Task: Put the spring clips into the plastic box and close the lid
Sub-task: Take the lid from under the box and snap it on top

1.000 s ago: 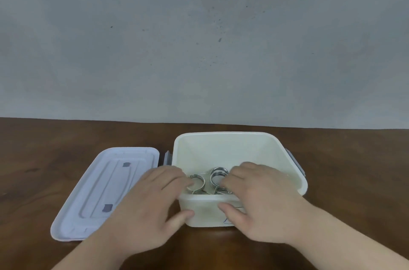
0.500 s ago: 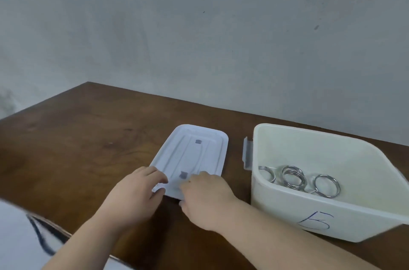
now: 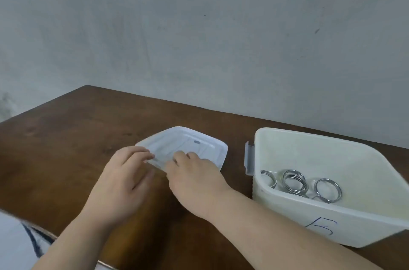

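Now white lid (image 3: 199, 143) tilted, both hands gripping near edge.

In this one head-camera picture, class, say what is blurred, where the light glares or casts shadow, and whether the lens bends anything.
Head view: the lid and the fingers on it are smeared by motion; soft, even light, only a faint shadow under the right hand; small glints on the spring clips in the plastic box; the wide lens tilts the table edge.

Left hand (image 3: 124, 178) and right hand (image 3: 194, 178) close together, fingers curled, palms down.
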The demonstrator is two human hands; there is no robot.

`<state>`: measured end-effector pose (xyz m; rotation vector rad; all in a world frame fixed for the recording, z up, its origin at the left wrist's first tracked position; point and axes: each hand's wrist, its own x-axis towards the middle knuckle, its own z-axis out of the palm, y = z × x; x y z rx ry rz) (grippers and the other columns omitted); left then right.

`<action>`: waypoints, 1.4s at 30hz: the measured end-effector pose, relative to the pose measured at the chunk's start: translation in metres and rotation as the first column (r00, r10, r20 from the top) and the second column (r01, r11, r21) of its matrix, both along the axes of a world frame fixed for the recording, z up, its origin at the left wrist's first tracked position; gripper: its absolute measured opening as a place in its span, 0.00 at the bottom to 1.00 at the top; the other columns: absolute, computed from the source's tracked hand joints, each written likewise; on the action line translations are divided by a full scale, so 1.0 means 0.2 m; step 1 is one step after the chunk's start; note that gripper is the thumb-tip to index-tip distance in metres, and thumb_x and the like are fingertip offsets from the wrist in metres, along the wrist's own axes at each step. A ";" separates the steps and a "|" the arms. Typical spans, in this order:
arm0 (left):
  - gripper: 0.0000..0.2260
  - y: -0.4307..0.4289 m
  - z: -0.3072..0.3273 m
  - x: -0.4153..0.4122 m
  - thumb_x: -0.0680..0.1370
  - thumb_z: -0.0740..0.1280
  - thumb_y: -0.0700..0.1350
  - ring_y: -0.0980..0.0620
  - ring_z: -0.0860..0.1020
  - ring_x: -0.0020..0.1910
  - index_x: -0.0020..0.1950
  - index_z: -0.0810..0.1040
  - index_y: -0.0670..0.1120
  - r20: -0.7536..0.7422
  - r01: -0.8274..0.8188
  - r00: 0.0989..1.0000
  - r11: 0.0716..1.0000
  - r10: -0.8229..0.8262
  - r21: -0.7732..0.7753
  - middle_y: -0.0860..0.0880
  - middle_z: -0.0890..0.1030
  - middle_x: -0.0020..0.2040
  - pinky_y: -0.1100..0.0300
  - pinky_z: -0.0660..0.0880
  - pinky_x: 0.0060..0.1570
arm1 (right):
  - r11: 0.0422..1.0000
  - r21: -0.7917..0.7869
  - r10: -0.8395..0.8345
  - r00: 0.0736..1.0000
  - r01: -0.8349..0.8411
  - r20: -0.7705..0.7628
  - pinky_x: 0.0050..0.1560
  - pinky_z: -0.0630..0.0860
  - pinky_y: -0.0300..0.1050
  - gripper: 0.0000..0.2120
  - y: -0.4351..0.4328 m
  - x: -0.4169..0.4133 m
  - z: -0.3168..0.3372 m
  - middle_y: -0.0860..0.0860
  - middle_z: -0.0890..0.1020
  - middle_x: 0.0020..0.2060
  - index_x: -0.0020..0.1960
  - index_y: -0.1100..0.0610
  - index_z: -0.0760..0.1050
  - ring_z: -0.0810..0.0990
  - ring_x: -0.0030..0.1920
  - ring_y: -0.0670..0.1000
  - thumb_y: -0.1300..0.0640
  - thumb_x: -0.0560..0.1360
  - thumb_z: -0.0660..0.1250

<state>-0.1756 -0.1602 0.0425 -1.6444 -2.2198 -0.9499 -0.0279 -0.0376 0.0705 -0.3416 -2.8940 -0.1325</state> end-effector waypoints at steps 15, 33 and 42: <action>0.25 0.63 0.30 0.45 0.78 0.56 0.62 0.57 0.56 0.77 0.71 0.70 0.52 0.022 0.358 0.931 0.920 -0.366 0.160 0.57 0.63 0.75 0.47 0.59 0.73 | 0.339 -0.927 -0.902 0.226 -0.160 -0.369 0.41 0.66 0.49 0.13 0.46 0.91 0.59 0.53 0.73 0.36 0.43 0.53 0.72 0.71 0.37 0.51 0.44 0.68 0.69; 0.33 0.80 0.16 0.72 0.71 0.50 0.78 0.67 0.60 0.73 0.68 0.74 0.64 0.069 0.580 0.813 0.791 -0.578 -0.194 0.67 0.66 0.72 0.59 0.60 0.73 | -0.019 -0.989 -0.993 0.115 0.143 0.036 0.52 0.82 0.59 0.11 0.60 1.56 0.20 0.59 0.86 0.48 0.56 0.60 0.82 0.85 0.49 0.63 0.57 0.76 0.69; 0.33 0.78 0.14 0.73 0.71 0.46 0.77 0.72 0.54 0.72 0.68 0.73 0.64 0.115 0.561 0.827 0.798 -0.550 -0.218 0.71 0.63 0.71 0.74 0.48 0.70 | 0.185 -0.600 -0.972 0.235 0.778 0.006 0.43 0.80 0.49 0.09 0.67 1.53 0.18 0.49 0.83 0.40 0.48 0.52 0.79 0.81 0.39 0.50 0.51 0.78 0.61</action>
